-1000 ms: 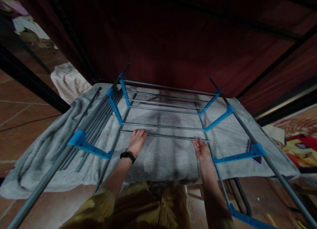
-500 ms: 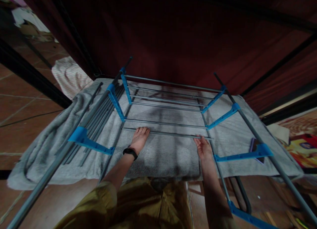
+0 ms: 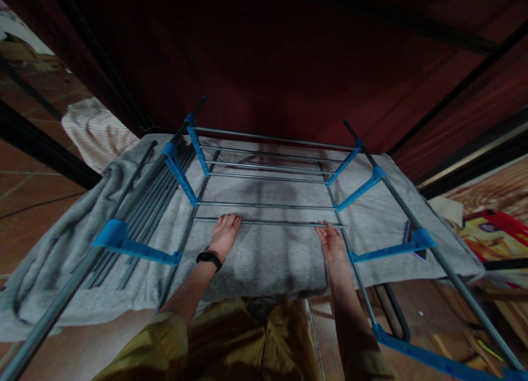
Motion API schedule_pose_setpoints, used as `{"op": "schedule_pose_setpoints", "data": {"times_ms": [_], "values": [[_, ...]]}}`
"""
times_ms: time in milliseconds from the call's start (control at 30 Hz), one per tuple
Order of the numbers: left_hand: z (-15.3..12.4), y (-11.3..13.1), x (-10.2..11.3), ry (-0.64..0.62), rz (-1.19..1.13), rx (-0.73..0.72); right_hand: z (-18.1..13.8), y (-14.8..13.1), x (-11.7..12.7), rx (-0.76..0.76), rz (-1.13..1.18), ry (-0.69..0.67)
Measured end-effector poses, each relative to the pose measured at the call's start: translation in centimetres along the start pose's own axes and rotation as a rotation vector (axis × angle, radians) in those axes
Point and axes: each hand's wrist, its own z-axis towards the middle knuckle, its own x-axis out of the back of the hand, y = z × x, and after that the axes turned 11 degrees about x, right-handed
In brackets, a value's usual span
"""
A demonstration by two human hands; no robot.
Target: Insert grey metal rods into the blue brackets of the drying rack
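Dark red fabric [image 3: 264,67] hangs across the far side, and before it a grey blanket [image 3: 268,268] covers the work surface, near edge close to the person's waist. Over on the right, a red-and-yellow package [image 3: 493,235] shows a blue emblem, any lettering too small to read from here. Now the hands: a thin grey rod [image 3: 272,223] lies crosswise between the two sides of a tube frame [image 3: 401,203], nearest the person of all the bars. Left hand [image 3: 224,235] has its fingers curled over it, left of the middle; right hand [image 3: 332,242] grasps it with the fingers, close to the right tip. That tip reaches the lower right pole [image 3: 363,290]; whether they touch, I can't tell. Blue brackets [image 3: 140,249] flank both arms. Loose tubes [image 3: 152,205] bunch along the left; blanket stretches between rod and near edge.
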Motion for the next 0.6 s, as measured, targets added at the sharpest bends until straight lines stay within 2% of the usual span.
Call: {"op": "schedule_pose_setpoints", "data": {"times_ms": [233, 600], "values": [[0.19, -0.49, -0.38, 0.026, 0.076, 0.020, -0.49, -0.30, -0.38, 0.004, 0.060, -0.014], [0.30, -0.61, 0.08, 0.078, 0.026, 0.049, -0.70, -0.85, -0.32, -0.048, 0.122, -0.091]]}}
